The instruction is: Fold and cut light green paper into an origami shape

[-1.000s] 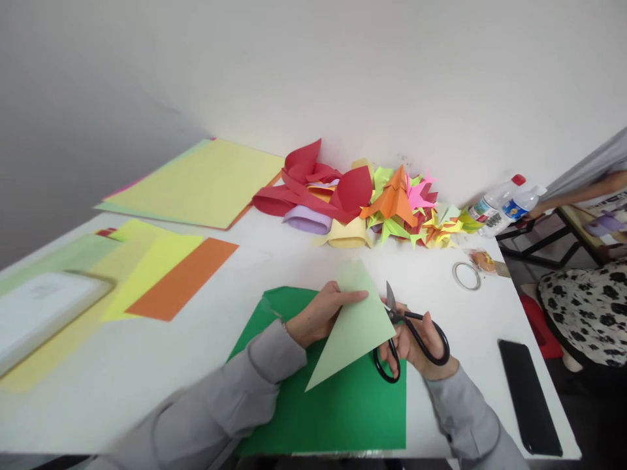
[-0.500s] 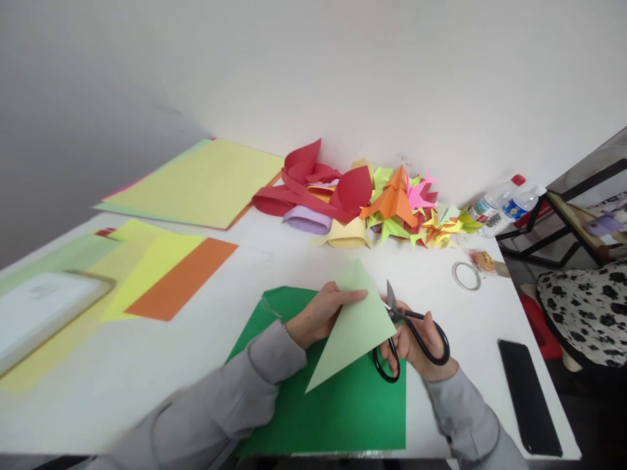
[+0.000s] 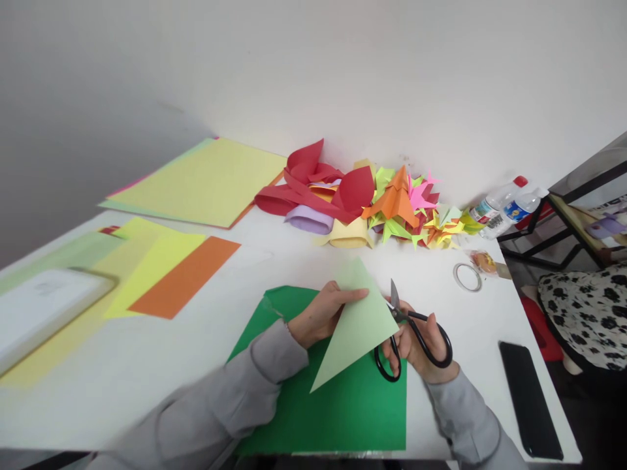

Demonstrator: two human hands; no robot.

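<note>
A pale green paper triangle [image 3: 355, 326] is pinched in my left hand [image 3: 321, 316], thumb on its front face and fingers behind. My right hand [image 3: 421, 346] holds black-handled scissors [image 3: 425, 336], with fingers through the loops. The scissor blades are apart at the triangle's right edge; one shows above the paper, and the other is mostly hidden by it. Beneath both hands lies a dark green paper sheet [image 3: 343, 418] on the white table [image 3: 206, 365].
Folded paper shapes [image 3: 394, 202] and red paper curls [image 3: 313, 189] line the wall. Plastic bottles [image 3: 509, 209], a tape roll [image 3: 467, 277] and a black phone [image 3: 530, 399] are rightward. Leftward lie orange paper [image 3: 183, 277], large yellow sheets [image 3: 200, 183] and a white box [image 3: 49, 313].
The whole view has shifted slightly. Both hands, the triangle and the scissors keep nearly the same positions, and the scissor blades still stand apart.
</note>
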